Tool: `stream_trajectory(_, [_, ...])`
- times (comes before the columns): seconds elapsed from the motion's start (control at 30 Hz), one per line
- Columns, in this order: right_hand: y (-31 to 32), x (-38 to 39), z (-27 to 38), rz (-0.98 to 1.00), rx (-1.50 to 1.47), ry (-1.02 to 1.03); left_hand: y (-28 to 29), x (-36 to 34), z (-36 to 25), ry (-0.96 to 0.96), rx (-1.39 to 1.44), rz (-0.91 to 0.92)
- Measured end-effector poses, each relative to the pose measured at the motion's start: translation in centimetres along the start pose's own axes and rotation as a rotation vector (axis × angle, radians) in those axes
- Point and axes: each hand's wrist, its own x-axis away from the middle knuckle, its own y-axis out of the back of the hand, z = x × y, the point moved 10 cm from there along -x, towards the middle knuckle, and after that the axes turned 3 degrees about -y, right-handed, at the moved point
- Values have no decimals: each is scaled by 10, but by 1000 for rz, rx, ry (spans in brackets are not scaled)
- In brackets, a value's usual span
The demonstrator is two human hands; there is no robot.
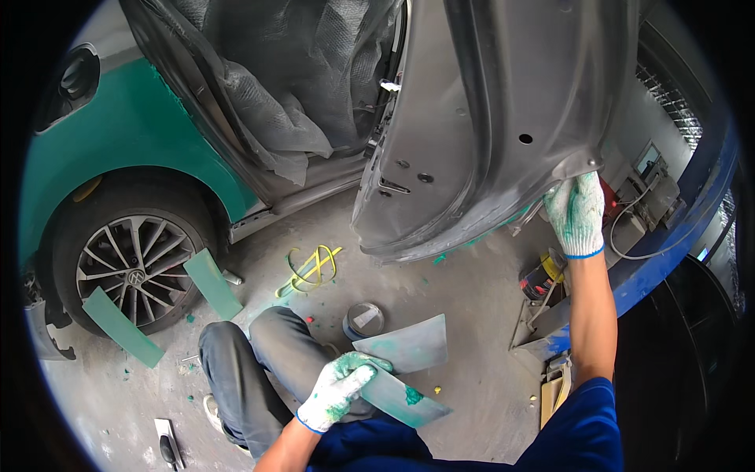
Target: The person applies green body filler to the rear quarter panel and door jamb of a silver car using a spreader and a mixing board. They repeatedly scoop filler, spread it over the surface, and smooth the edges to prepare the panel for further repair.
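I have the left hand (336, 392) grasping two thin plates (410, 346) beside the bent legs (285, 346) — a tin (364, 319) and yellow strap (318, 264) lie beyond. The right hand (576, 211) touches the door (543, 94); whether it grips, I cannot tell.

Bare floor (480, 322) gives my left hand (338, 391) room to pass between the tin (364, 319) and the blue beam (668, 236) along the floor's right edge. The door (543, 94) blocks my right hand (576, 211) leftward; the black can (539, 280) stands left of its forearm (591, 315).
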Motion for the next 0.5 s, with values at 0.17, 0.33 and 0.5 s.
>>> stream_trajectory(0.17, [57,62,-13,-172,126,-7,-10,-2,-12,-12,82,62])
stream_trajectory(0.33, [7,211,-106,234,250,-634,-47,-15,5,-4,260,126])
stream_trajectory(0.5, [42,274,-149,32,197,-750,-73,-22,29,40,351,181])
